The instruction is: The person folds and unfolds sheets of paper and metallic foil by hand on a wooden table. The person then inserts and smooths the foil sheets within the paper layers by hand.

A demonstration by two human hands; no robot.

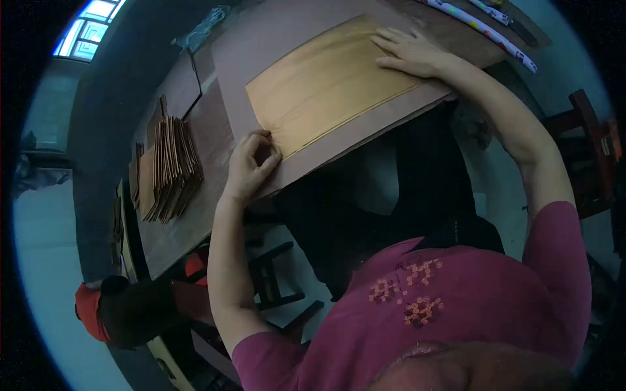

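A golden-brown sheet (pixel 326 81), which looks like paper, lies on a larger brown board (pixel 228 72) at the table's near edge. Parallel lines run along the sheet's near edge, like a fold or layered edges; which one I cannot tell. My left hand (pixel 251 166) pinches the sheet's near left corner, thumb and fingers together, and the sheet wrinkles there. At the far right end, my right hand (pixel 414 55) rests flat on the sheet with its fingers spread.
Left on the table (pixel 215 111) stands a stack of folded brown pieces (pixel 173 169). Crumpled clear plastic (pixel 202 27) lies at the back left. A patterned roll (pixel 486 31) lies at the upper right. Wooden stools (pixel 274 274) stand below, and a dark-and-red object (pixel 137 313) is at lower left.
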